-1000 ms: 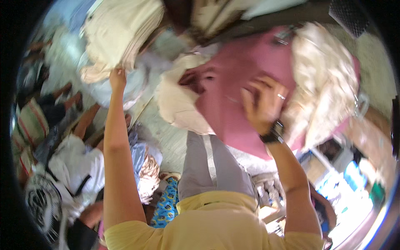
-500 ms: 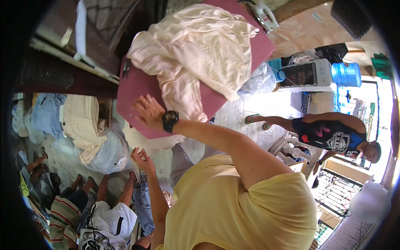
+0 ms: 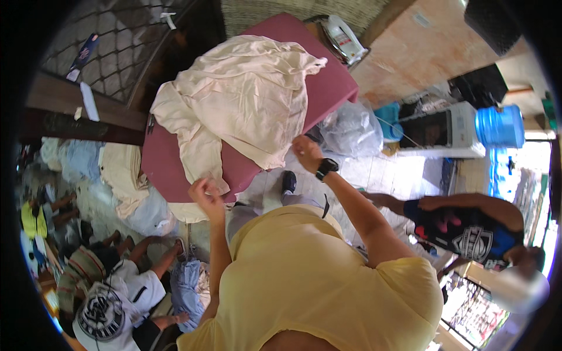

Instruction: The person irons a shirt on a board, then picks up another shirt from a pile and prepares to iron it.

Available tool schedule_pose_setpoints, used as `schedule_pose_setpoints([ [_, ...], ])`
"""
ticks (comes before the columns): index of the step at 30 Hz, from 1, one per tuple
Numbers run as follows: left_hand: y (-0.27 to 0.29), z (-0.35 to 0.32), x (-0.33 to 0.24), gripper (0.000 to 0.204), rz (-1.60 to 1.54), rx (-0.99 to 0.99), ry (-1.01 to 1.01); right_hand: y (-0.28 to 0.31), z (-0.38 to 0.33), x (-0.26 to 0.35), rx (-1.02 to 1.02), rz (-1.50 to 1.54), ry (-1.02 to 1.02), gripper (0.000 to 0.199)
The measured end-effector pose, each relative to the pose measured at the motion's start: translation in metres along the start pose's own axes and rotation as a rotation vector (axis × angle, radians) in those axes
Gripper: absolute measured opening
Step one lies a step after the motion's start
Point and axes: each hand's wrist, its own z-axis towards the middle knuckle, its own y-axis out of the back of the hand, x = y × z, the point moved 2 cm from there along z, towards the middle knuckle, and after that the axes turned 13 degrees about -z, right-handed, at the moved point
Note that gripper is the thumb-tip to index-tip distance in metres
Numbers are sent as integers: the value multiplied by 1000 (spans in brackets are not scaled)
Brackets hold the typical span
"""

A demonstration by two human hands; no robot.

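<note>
A wrinkled cream garment (image 3: 240,99) with a long sleeve lies spread over a maroon cloth-covered table (image 3: 161,161). Its sleeve hangs toward me at the near left. Beside the end of that sleeve is my left hand (image 3: 206,194), open with its fingers bent and apart. At the garment's right lower edge is my right hand (image 3: 307,153), a black watch on its wrist. Those fingers are curled and slightly blurred; whether they pinch the cloth I cannot tell. A white iron (image 3: 344,40) rests at the table's far right corner.
Folded cream clothes (image 3: 123,169) and plastic bags lie on the floor at left. Clear plastic bags (image 3: 351,128) stand right of the table, near a white appliance (image 3: 465,131) and a blue water jug (image 3: 499,127). A person (image 3: 468,225) is at right; several people sit at lower left.
My right hand has moved from the table's left part to the garment's right edge. My left hand has come up to the sleeve end. The person at right has moved nearer.
</note>
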Motion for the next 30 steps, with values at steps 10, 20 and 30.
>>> schedule_pose_setpoints([
  [10,-154,41,-52,27,-76,744,-66,15,21,-71,-118,-55,-69,13],
  [20,-267,53,-11,58,447,989,-105,23,150,-25,-95,-217,383,41],
  [30,-249,90,-51,21,138,108,392,17,225,-23,375,-306,811,31],
])
